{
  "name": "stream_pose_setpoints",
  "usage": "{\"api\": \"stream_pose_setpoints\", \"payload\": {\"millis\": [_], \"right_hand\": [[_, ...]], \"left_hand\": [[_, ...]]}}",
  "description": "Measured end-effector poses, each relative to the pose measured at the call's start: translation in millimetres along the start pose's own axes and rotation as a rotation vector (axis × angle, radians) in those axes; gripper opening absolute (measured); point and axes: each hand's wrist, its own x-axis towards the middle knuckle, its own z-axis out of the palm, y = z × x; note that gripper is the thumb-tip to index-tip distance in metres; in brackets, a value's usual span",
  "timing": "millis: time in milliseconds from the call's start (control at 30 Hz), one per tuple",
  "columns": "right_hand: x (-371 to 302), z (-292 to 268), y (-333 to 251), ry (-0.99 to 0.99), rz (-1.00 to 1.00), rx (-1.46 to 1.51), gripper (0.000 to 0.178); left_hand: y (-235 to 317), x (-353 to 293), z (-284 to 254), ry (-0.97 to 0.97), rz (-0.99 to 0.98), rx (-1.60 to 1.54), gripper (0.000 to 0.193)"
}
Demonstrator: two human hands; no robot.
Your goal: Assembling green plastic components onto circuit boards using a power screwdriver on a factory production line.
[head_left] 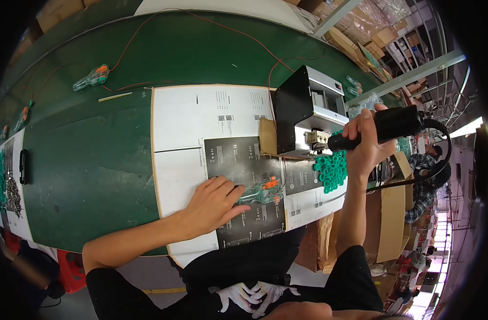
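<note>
On the dark printed sheet, a clear green toy gun with orange parts inside lies on its side. My left hand has its thumb and fingers around the near-left end of it, palm down. Raised at the right, my right hand is wrapped round a black electric screwdriver, held nearly level. The screwdriver's tip points left at the metal outlet on the front of a black and silver screw feeder. Whether the tip touches that outlet I cannot tell.
Many small green ring-shaped caps are heaped beside the feeder. A brown cardboard piece stands at its left side. Another toy gun with red wires lies far left on the green table. A black marker lies at left; cardboard boxes stand right.
</note>
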Motion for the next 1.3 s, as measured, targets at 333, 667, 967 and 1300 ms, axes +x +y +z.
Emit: {"api": "stream_pose_setpoints", "payload": {"millis": [333,667,967,1300], "right_hand": [[-92.6,17.3,-44.3,-0.245,0.156,0.218,0.038],[-128.9,40.1,-34.2,-0.545,0.325,0.344,0.045],[-140.8,53.0,-25.6,-0.786,0.148,0.050,0.037],[-136.6,54.7,-23.2,-0.821,0.073,0.087,0.043]], "left_hand": [[-4.0,-2.4,2.7,0.015,0.041,-0.058,0.040],[-4.9,-5.6,6.6,-0.003,0.025,-0.043,0.041],[-7.0,-10.3,4.0,0.012,0.057,-0.009,0.030],[-3.2,-2.5,1.8,-0.065,0.090,0.002,0.030]]}}
